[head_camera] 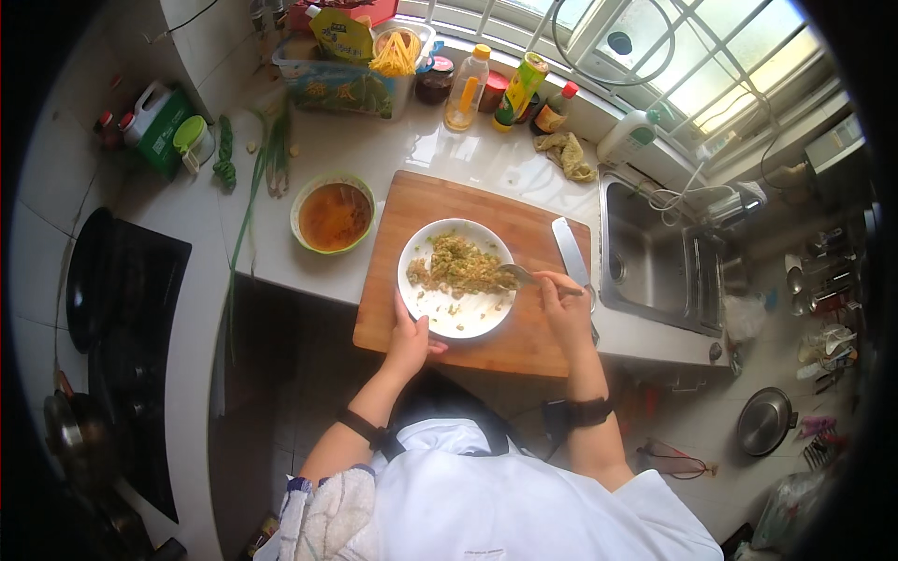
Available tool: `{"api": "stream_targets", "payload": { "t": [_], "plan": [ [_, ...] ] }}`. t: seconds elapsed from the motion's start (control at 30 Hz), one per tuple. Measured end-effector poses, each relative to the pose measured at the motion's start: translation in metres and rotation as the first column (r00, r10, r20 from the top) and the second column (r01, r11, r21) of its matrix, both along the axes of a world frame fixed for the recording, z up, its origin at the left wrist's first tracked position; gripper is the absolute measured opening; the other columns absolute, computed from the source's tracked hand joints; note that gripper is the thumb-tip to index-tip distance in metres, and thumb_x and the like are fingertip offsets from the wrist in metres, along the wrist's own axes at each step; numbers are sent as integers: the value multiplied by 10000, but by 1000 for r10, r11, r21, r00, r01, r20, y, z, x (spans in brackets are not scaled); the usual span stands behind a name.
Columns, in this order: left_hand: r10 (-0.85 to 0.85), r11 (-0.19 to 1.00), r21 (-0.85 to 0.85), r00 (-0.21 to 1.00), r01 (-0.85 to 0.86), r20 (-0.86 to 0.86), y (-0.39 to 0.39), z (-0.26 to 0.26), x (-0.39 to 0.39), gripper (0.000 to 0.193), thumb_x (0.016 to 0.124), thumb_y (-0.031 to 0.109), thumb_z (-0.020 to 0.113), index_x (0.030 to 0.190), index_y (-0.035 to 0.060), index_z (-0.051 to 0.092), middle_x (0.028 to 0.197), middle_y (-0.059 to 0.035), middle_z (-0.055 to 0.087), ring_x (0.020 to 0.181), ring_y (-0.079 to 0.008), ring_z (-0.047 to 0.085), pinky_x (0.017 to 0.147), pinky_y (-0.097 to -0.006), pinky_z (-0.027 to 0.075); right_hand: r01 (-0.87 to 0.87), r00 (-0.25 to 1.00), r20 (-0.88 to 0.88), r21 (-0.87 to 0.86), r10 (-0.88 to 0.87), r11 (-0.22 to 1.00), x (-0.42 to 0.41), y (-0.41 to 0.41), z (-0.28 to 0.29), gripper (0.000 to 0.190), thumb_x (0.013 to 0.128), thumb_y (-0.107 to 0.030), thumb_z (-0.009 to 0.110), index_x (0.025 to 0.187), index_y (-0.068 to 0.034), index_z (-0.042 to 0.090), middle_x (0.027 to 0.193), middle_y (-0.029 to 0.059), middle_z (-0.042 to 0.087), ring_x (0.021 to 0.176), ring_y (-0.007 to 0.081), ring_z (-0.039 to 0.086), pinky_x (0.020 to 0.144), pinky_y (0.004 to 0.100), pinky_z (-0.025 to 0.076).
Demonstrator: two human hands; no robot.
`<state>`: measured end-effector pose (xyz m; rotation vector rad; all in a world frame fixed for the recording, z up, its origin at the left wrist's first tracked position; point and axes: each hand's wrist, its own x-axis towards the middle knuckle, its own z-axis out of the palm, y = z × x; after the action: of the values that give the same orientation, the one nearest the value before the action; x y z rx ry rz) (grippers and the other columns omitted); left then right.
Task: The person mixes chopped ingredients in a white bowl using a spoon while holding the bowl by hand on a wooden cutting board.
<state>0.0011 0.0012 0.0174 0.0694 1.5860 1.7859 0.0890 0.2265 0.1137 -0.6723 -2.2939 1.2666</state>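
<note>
A white plate [484, 321] sits over a wooden cutting board [414, 196], bearing a heap of chopped, greenish-brown food mixture [459, 263] with crumbs scattered toward its near side. My left hand [410, 336] grips the plate's near-left rim, thumb near the edge and fingers underneath. In my right hand [565, 308] is a metal spoon [519, 272], its bowl resting in the right side of the heap. Just beyond that hand a cleaver-like knife [572, 249] lies on the board's right side, its handle partly hidden by my hand and wrist.
Left of the board stands a bowl of reddish-brown liquid [335, 217], with scallions [277, 151] beyond it. A steel sink [645, 245] is at right. Bottles [466, 91] and a plastic bin [344, 88] line the back. A black cooktop [133, 350] lies far left.
</note>
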Motion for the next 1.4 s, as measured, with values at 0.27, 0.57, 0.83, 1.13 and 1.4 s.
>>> {"api": "stream_targets", "payload": {
  "t": [0.27,0.57,0.83,1.13,1.4],
  "plan": [
    [-3,1000,16,1000,4,-18,0,-3,0,695,982,67,322,1459,252,-149,1108,-207,551,628,-206,656,516,-278,572,-63,994,-88,85,71,994,-14,-37,-16,108,897,-47,580,947,-12,668,792,92,647,636,146,618,556,261,479],
    [-15,1000,18,1000,15,-15,1,-3,-1,693,991,81,326,1456,255,-156,1089,-204,562,625,-206,653,521,-275,572,8,998,-60,-95,-14,995,-18,5,-15,124,919,-55,566,951,-9,677,835,51,666,623,86,587,545,220,455],
    [-21,1000,23,1000,21,-7,1,-6,-2,706,991,79,331,1457,261,-168,1090,-198,566,637,-207,656,532,-276,576,-138,982,-115,81,146,987,-31,-35,-19,120,895,-19,576,972,-9,669,805,97,634,647,139,626,563,243,479],
    [-14,1000,15,999,14,-34,0,-6,0,705,991,76,330,1459,253,-166,1091,-197,567,653,-205,660,541,-279,580,-66,995,-79,-125,57,990,-52,-18,-34,144,926,-78,551,955,3,667,775,61,654,626,94,605,562,238,491],
    [-9,1000,28,1000,10,-25,-1,-9,-1,705,989,75,332,1458,239,-168,1103,-202,560,628,-205,656,525,-278,573,49,997,-31,-377,-65,925,-74,-25,-51,186,937,-137,542,890,-15,674,663,41,634,542,81,573,492,229,472]
  ]
}}
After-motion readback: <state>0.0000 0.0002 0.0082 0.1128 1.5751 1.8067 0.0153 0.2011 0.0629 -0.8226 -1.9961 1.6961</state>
